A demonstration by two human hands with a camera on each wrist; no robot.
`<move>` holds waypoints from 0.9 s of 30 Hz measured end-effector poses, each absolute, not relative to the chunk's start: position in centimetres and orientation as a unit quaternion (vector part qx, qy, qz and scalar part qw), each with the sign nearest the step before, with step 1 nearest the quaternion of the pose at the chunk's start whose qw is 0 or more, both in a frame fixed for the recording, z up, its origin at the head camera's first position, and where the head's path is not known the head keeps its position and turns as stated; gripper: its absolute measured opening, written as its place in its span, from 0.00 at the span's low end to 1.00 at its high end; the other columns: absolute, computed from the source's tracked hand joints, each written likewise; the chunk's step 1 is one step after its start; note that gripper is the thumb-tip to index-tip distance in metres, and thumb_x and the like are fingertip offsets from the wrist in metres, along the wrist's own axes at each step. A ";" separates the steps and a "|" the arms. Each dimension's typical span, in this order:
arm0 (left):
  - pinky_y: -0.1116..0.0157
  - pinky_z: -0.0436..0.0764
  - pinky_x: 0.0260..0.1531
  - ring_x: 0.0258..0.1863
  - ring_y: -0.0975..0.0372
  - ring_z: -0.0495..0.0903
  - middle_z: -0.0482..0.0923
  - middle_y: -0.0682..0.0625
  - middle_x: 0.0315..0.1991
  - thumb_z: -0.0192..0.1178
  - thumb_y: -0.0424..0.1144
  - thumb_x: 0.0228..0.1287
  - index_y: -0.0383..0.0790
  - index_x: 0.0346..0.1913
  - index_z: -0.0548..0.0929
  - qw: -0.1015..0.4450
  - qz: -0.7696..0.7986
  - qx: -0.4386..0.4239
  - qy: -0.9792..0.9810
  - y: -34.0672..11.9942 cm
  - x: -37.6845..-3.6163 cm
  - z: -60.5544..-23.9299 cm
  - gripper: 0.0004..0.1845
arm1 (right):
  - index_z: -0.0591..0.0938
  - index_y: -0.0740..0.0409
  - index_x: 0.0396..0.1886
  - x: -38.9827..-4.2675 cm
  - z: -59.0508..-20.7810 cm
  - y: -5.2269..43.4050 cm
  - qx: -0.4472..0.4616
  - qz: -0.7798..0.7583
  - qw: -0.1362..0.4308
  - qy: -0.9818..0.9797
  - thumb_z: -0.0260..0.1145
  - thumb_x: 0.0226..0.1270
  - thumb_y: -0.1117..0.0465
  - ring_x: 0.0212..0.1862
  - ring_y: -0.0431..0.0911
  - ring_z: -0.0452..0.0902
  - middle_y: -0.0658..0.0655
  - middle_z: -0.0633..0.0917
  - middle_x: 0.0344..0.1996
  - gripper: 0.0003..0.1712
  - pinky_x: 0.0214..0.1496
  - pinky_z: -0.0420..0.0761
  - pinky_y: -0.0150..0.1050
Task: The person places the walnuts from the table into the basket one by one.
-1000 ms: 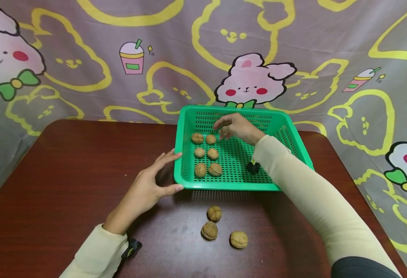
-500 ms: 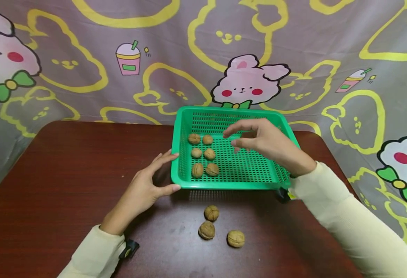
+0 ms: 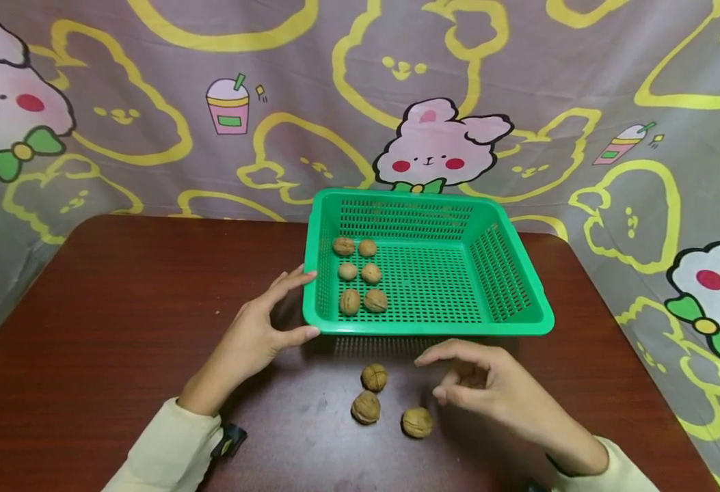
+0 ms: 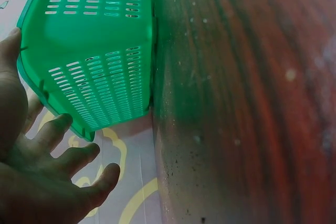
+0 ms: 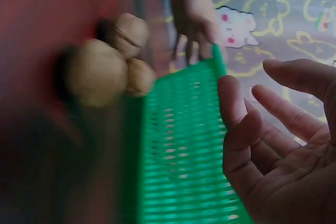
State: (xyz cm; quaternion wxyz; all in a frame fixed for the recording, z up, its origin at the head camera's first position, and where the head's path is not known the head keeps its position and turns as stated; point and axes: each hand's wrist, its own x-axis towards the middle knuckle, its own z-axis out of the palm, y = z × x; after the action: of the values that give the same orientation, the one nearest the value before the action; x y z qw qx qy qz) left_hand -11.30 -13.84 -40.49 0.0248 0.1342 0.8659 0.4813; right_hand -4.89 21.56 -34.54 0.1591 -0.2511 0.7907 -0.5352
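Several walnuts [image 3: 375, 301] lie in paired rows along the left side of a green plastic basket [image 3: 429, 329]. My left hand [image 3: 255, 336] rests on the basket's left rim, thumb at the near corner and fingers spread. In the left wrist view, the left-hand fingers [image 4: 79, 158] stay spread beside the basket's outer wall. Three more walnuts [image 3: 366, 408] sit on the table in front of the basket. My right hand [image 3: 489, 388] hovers right of them, thumb and fingers apart and holding nothing. In the right wrist view, the loose walnuts [image 5: 98, 73] appear blurred beyond the right hand [image 5: 283, 150].
The dark red wooden table [image 3: 150, 294] carries the basket near its back edge. A cartoon-printed curtain [image 3: 310, 82] hangs right behind the table and along its right side. Black wrist straps show at the cuffs.
My right hand has pulled back out of the basket, moving toward me and down to the loose walnuts. My left hand has kept its place at the rim. The walnuts have not moved.
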 end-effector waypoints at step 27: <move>0.36 0.62 0.76 0.85 0.47 0.51 0.60 0.59 0.83 0.80 0.44 0.57 0.61 0.77 0.71 0.034 0.488 0.129 0.863 -13.8 -11.4 -40.5 0.45 | 0.77 0.74 0.67 -3.2 -42.6 22.5 -0.156 -0.683 0.354 0.619 0.63 0.72 0.74 0.34 0.36 0.88 0.59 0.87 0.60 0.24 0.28 0.81 0.25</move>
State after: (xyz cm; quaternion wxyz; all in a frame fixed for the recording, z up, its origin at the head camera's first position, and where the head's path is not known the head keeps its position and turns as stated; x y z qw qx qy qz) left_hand -11.43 -13.85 -40.51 0.0343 0.1294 0.8627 0.4876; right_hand -3.24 22.49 -42.59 0.3544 -0.1560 0.6195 -0.6829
